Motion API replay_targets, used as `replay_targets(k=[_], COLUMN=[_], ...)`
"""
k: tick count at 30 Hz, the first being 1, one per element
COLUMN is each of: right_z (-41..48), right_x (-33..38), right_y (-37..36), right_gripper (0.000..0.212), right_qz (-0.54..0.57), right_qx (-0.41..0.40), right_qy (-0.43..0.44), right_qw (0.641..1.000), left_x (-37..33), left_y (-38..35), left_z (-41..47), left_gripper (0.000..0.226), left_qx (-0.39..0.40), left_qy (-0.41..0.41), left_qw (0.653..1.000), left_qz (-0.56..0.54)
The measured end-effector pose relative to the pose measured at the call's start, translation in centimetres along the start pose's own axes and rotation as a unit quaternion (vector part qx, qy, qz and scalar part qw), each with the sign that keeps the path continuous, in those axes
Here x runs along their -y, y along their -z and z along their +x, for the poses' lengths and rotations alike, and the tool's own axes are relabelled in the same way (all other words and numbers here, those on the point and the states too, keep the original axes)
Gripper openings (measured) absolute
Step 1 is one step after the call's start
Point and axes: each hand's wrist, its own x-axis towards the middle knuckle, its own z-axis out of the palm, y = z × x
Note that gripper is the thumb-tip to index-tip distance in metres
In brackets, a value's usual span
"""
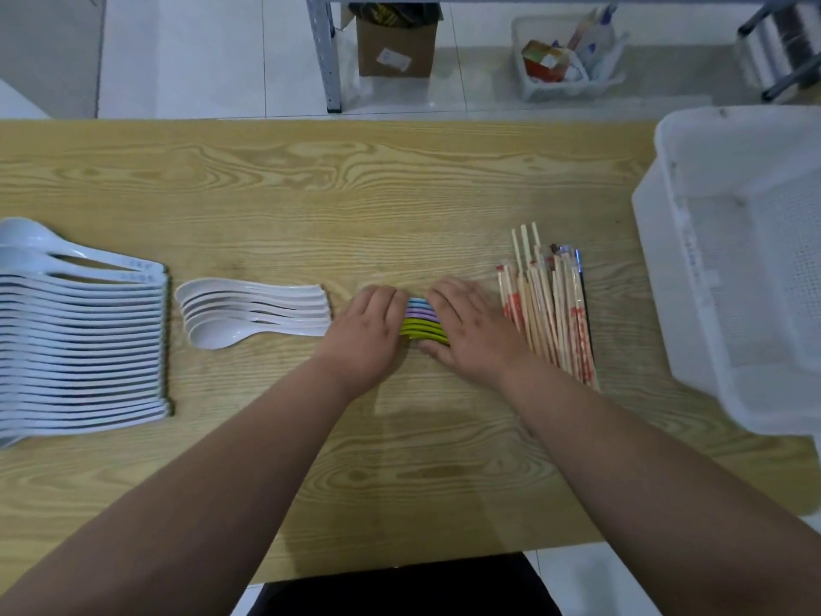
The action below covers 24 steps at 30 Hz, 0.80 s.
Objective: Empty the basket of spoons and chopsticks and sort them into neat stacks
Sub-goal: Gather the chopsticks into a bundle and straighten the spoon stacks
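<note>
- While both hands press in from either side, a small row of coloured spoons (423, 321) sits between them on the wooden table (311, 193); only a short middle strip shows (blue, purple, green), with bowls and handle ends covered by the hands.
- Left hand (366, 331): palm down, fingers together, fingertips against the row's left end.
- Right hand (473, 329): palm down, fingers slightly spread over the row's right end, thumb along its near edge. Cannot tell whether either hand grips or only pushes.
- Chopsticks (548, 304): one bundle just right of the right hand, some in paper sleeves; print unreadable, near ends partly hidden by the right forearm.
- White spoons (253, 313): short nested stack left of the left hand.
- Pale blue spoons (84, 344): long stack at far left, cut off by the frame edge.
- White basket (733, 260): far right, tilted, partly out of frame; visible interior shows no utensils.
</note>
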Motion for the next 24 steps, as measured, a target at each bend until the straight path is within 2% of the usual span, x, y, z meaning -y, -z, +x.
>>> replay_targets(k=[4, 11, 15, 24], right_z=[0.3, 1.0, 1.4, 0.8], right_x=[-0.9, -1.7, -2.1, -1.3], right_y=[-0.7, -0.8, -1.2, -1.5], right_gripper=[0.074, 0.074, 0.073, 0.070], right_qz=[0.000, 0.003, -0.007, -0.032], right_qx=[0.000, -0.029, -0.060, -0.043], right_qy=[-0.005, 0.030, 0.046, 0.017], right_qw=[1.000, 0.999, 0.997, 0.998], left_x=[0.0, 0.0, 0.2, -0.1], left_y=[-0.5, -1.1, -1.6, -2.5], left_z=[-0.5, 0.0, 0.2, 0.2], left_gripper=[0.053, 0.056, 0.062, 0.058], left_qx=[-0.060, -0.149, -0.167, -0.223], left_qy=[0.027, 0.017, 0.006, 0.001], left_qw=[0.998, 0.988, 0.986, 0.974], left_qz=[0.007, -0.039, -0.022, 0.044])
